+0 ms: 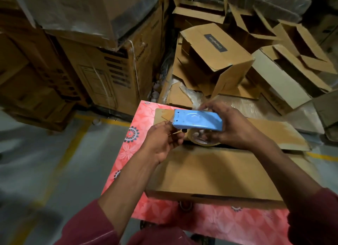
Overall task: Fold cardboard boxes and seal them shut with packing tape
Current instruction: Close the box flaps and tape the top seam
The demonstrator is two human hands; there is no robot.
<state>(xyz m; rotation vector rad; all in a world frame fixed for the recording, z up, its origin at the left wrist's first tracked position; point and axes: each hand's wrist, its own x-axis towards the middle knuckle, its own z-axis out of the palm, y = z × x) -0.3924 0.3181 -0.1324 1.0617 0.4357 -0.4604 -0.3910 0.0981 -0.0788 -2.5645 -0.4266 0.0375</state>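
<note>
Tape roll (203, 137) half-hidden behind right hand (232, 127)

Warehouse, stacked cartons (109, 70), floor lines (64, 158)

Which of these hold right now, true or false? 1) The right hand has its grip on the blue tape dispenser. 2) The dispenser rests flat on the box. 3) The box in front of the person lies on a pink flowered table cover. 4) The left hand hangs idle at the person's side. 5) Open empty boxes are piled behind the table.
1) True: the right hand grips the blue tape dispenser.
2) False: the dispenser is held up above the cardboard box, with the clear tape roll beneath it.
3) True: the box lies on the pink flowered table cover.
4) False: the left hand is raised at the dispenser's front end, fingers pinching there.
5) True: open empty boxes are piled behind.
</note>
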